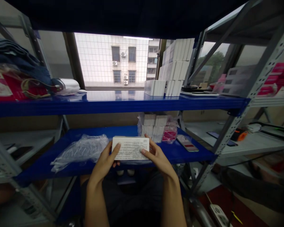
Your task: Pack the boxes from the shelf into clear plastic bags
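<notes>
One camera, worn on the person's head, looks forward and down, nearly square to the blue shelves. The left hand [104, 160] and right hand [159, 156] lie near it, low and central, above the lap [132, 201]. The wide view takes in the lower shelf [44, 167], upper shelf [109, 106] and metal posts on left and right, reaching through the far window [94, 74] to a building [137, 47].

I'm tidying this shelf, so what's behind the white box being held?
Past the white box between the left hand and right hand, the lower blue shelf shows, with stacked white boxes farther back to the right. Whatever the box directly covers can't be seen.
</notes>
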`<act>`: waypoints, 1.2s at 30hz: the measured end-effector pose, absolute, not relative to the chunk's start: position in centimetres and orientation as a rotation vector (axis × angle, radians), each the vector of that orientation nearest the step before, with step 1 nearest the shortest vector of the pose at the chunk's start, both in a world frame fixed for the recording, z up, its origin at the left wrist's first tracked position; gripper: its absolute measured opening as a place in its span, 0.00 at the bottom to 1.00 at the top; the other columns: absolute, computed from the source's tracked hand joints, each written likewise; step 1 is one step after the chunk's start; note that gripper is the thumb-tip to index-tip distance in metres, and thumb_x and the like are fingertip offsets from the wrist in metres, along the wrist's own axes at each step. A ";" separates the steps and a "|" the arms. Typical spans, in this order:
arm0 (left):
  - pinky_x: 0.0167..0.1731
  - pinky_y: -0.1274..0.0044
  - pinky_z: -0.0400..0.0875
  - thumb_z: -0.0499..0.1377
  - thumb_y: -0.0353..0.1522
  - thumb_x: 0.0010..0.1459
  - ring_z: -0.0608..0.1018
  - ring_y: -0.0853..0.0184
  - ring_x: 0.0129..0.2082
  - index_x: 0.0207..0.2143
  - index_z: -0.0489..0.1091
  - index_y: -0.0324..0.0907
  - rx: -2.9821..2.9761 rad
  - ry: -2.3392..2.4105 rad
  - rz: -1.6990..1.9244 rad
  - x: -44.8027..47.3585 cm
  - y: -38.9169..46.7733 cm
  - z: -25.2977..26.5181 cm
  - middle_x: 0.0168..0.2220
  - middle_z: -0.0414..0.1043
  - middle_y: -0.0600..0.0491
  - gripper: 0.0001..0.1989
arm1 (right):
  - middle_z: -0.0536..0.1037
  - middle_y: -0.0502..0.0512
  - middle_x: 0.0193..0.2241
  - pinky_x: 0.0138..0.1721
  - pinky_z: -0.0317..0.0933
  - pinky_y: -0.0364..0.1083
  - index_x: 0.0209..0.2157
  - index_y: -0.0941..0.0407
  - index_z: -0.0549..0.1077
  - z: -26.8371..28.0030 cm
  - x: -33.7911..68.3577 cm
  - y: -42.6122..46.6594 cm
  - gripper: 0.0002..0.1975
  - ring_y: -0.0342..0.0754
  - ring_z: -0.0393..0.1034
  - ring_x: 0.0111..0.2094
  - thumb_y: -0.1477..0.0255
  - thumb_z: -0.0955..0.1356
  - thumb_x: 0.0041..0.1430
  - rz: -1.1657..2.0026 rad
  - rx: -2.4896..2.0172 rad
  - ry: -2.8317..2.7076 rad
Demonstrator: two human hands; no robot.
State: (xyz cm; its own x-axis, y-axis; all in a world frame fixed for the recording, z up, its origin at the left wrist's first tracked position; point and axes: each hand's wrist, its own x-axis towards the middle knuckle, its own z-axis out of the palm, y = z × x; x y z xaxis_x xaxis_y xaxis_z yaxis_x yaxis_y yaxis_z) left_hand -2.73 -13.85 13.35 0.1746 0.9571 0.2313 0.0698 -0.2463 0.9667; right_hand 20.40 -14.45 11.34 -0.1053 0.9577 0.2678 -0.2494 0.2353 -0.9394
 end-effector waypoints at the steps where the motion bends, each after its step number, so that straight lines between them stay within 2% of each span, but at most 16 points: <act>1: 0.16 0.79 0.64 0.60 0.54 0.61 0.74 0.68 0.20 0.59 0.67 0.40 1.525 1.020 1.209 -2.9 -13.8 13.1 0.32 0.77 0.51 0.34 | 0.70 0.58 0.65 0.67 0.57 0.60 0.70 0.50 0.59 11.1 20.5 -14.5 0.49 0.59 0.66 0.64 0.61 0.79 0.50 1.226 -0.775 -1.236; 3: 0.22 0.78 0.71 0.64 0.52 0.59 0.80 0.65 0.29 0.61 0.65 0.41 1.525 0.992 1.211 -3.3 -13.7 12.4 0.45 0.79 0.44 0.36 | 0.68 0.57 0.66 0.67 0.56 0.59 0.69 0.49 0.59 10.7 20.9 -14.8 0.49 0.58 0.64 0.65 0.63 0.80 0.49 1.222 -0.747 -1.245; 5: 0.35 0.74 0.79 0.68 0.48 0.55 0.82 0.59 0.44 0.65 0.62 0.44 1.531 0.932 1.221 -3.7 -13.6 11.7 0.60 0.71 0.41 0.40 | 0.65 0.56 0.68 0.67 0.55 0.57 0.67 0.48 0.62 10.5 21.2 -15.0 0.48 0.58 0.61 0.67 0.67 0.81 0.46 1.165 -0.693 -1.267; 7: 0.49 0.68 0.78 0.73 0.42 0.49 0.78 0.54 0.55 0.66 0.59 0.47 1.559 0.854 1.199 -3.9 -13.5 11.2 0.68 0.62 0.43 0.45 | 0.64 0.56 0.68 0.66 0.56 0.55 0.63 0.47 0.65 10.5 21.6 -15.2 0.46 0.58 0.60 0.68 0.71 0.81 0.42 1.078 -0.637 -1.303; 10: 0.58 0.65 0.73 0.76 0.34 0.44 0.76 0.54 0.58 0.63 0.61 0.50 1.640 0.778 1.161 -3.7 -13.3 11.0 0.68 0.61 0.46 0.45 | 0.65 0.57 0.67 0.63 0.59 0.53 0.58 0.46 0.66 10.4 22.0 -15.1 0.42 0.57 0.61 0.67 0.75 0.81 0.41 0.956 -0.625 -1.362; 15: 0.62 0.66 0.68 0.72 0.28 0.49 0.73 0.56 0.61 0.60 0.65 0.50 1.748 0.761 1.310 -2.5 -12.9 11.0 0.66 0.63 0.46 0.36 | 0.56 0.57 0.72 0.56 0.65 0.50 0.55 0.44 0.62 9.7 21.8 -14.5 0.35 0.55 0.66 0.63 0.75 0.78 0.49 0.856 -0.665 -1.393; 18: 0.63 0.67 0.67 0.70 0.27 0.51 0.71 0.56 0.64 0.60 0.66 0.50 1.792 0.763 1.383 -2.3 -12.7 10.9 0.66 0.63 0.46 0.34 | 0.58 0.59 0.71 0.59 0.63 0.52 0.54 0.45 0.62 9.4 21.5 -14.2 0.33 0.55 0.66 0.64 0.74 0.78 0.50 0.782 -0.644 -1.392; 20: 0.63 0.67 0.67 0.70 0.26 0.51 0.71 0.56 0.64 0.62 0.66 0.51 1.788 0.757 1.393 -2.4 -12.7 11.0 0.66 0.63 0.47 0.37 | 0.60 0.60 0.70 0.62 0.61 0.53 0.57 0.45 0.62 9.2 21.4 -14.0 0.35 0.57 0.64 0.65 0.72 0.78 0.50 0.741 -0.645 -1.392; 26: 0.56 0.68 0.75 0.74 0.32 0.49 0.77 0.56 0.58 0.70 0.57 0.53 1.603 0.815 1.317 -2.0 -12.2 10.6 0.65 0.67 0.47 0.49 | 0.62 0.58 0.69 0.67 0.56 0.57 0.67 0.48 0.62 8.4 21.9 -13.2 0.44 0.60 0.57 0.69 0.67 0.78 0.50 0.765 -0.715 -1.332; 28: 0.57 0.67 0.75 0.73 0.35 0.51 0.78 0.56 0.58 0.70 0.58 0.50 1.521 0.803 1.382 -1.2 -11.3 9.8 0.65 0.68 0.46 0.46 | 0.61 0.57 0.70 0.66 0.58 0.57 0.69 0.49 0.61 8.0 21.8 -12.7 0.46 0.60 0.58 0.69 0.66 0.78 0.50 0.796 -0.773 -1.277; 32: 0.61 0.65 0.70 0.71 0.38 0.54 0.77 0.56 0.59 0.68 0.60 0.46 1.411 0.777 1.505 1.1 -9.1 7.5 0.63 0.70 0.44 0.42 | 0.64 0.60 0.68 0.63 0.63 0.57 0.72 0.52 0.55 6.6 21.1 -11.0 0.51 0.59 0.67 0.64 0.66 0.77 0.50 0.854 -0.866 -1.207; 36: 0.60 0.65 0.70 0.70 0.41 0.55 0.77 0.56 0.58 0.67 0.61 0.45 1.436 0.869 1.507 2.5 -7.7 5.4 0.61 0.73 0.44 0.40 | 0.66 0.60 0.67 0.66 0.60 0.56 0.72 0.56 0.52 3.8 20.9 -9.0 0.51 0.56 0.67 0.64 0.69 0.75 0.50 0.852 -0.917 -1.209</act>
